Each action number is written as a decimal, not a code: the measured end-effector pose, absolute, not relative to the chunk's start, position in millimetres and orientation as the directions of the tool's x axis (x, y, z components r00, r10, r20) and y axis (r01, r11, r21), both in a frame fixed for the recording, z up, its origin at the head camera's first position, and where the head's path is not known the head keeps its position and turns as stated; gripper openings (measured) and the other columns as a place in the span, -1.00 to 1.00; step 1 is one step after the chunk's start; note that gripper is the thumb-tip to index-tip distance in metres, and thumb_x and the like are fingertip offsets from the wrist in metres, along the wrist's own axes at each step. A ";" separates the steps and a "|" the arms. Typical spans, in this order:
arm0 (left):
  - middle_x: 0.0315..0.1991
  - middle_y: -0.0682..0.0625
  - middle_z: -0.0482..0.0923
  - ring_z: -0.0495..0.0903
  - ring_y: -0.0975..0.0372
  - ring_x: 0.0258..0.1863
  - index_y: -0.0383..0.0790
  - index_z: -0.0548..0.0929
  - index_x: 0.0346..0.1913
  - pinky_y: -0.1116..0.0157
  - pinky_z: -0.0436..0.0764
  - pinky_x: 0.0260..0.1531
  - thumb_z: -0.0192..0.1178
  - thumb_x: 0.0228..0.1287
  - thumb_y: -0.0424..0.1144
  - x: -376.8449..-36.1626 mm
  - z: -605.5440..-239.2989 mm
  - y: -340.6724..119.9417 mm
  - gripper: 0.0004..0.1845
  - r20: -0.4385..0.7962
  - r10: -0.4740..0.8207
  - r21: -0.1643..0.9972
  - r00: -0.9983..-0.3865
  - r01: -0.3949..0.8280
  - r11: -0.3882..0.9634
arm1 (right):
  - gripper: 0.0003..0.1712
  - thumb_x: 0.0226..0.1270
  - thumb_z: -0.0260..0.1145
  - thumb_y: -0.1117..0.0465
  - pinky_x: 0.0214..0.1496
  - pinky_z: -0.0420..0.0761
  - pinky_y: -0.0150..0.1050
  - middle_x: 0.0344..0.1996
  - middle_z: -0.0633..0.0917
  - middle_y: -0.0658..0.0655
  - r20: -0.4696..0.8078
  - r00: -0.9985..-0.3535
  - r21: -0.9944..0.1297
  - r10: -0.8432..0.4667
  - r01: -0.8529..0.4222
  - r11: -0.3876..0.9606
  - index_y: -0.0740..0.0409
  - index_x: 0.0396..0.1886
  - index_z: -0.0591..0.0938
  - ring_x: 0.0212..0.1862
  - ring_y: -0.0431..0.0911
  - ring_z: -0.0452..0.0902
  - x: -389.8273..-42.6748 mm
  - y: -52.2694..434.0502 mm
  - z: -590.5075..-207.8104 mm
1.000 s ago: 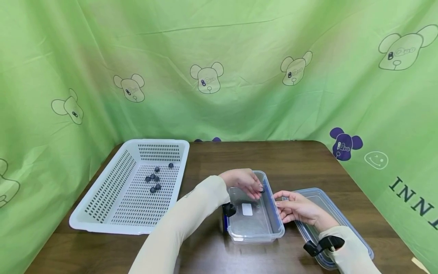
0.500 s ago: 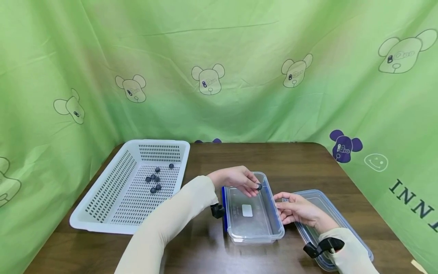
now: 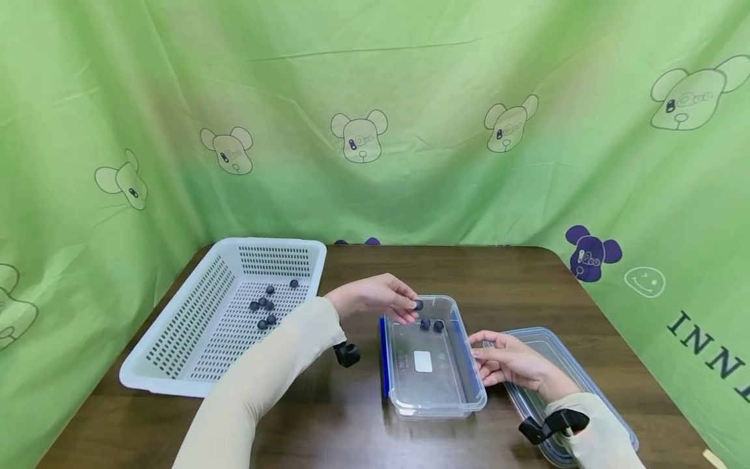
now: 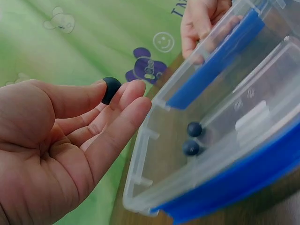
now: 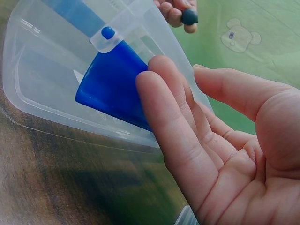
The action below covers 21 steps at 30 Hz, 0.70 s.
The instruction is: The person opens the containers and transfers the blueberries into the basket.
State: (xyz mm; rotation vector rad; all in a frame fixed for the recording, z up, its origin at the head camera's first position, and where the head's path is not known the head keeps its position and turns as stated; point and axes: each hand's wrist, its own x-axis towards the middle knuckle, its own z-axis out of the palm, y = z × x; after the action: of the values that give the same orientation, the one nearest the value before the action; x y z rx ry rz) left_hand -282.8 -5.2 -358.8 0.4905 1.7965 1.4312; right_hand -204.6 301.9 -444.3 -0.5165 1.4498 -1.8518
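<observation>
While left-hand fingers (image 4: 119, 101) pinch a half-hidden dark ball (image 4: 111, 89), right-hand fingers (image 5: 164, 112) lie straight.

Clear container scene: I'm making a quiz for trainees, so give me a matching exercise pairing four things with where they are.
Things:
1. white basket
2. lid
3. left hand
4. right hand

Places:
A. touching the clear container at its right wall
B. pinching a dark ball
C. flat on the table under the right wrist
D. left on the table, dark balls inside

Pairs: 1-D, 2-C, 3-B, 4-A
</observation>
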 end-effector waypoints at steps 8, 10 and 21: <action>-0.33 -0.15 0.66 0.68 0.18 -0.36 -0.62 0.46 0.15 0.09 0.69 0.02 0.02 0.47 -0.53 -283.3 -363.0 -42.8 -0.72 -0.301 0.663 0.952 -0.685 -0.176 0.250 | -0.73 0.58 -0.04 0.42 -0.20 0.76 -0.26 -0.35 0.73 0.09 -0.119 -0.664 -0.949 -0.739 0.294 -0.111 0.09 0.09 0.47 -0.31 -0.15 0.71 -203.5 302.9 -445.4; -0.31 -0.18 0.67 0.69 0.17 -0.33 -0.64 0.46 0.15 0.05 0.65 0.06 0.01 0.47 -0.53 -283.0 -363.8 -54.3 -0.72 -0.292 0.660 0.954 -0.692 -0.168 0.247 | -0.73 0.58 -0.04 0.42 -0.21 0.76 -0.26 -0.35 0.73 0.09 -0.119 -0.665 -0.949 -0.738 0.294 -0.112 0.08 0.09 0.47 -0.31 -0.15 0.71 -203.5 303.1 -445.7; -0.25 -0.18 0.67 0.70 0.19 -0.25 -0.69 0.35 0.21 0.09 0.66 0.06 -0.05 0.49 -0.54 -284.3 -360.3 -132.3 -0.67 -0.235 0.570 0.971 -0.787 -0.168 0.168 | -0.72 0.58 -0.05 0.42 -0.22 0.76 -0.27 -0.35 0.72 0.09 -0.111 -0.661 -0.950 -0.742 0.289 -0.115 0.07 0.09 0.47 -0.31 -0.15 0.70 -204.8 302.8 -446.7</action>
State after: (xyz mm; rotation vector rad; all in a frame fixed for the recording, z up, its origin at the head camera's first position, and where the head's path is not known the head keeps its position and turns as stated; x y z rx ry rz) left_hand -284.3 -132.3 -360.3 0.3794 1.8791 1.6748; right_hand -204.8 302.8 -446.7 -0.5221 1.4450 -1.8539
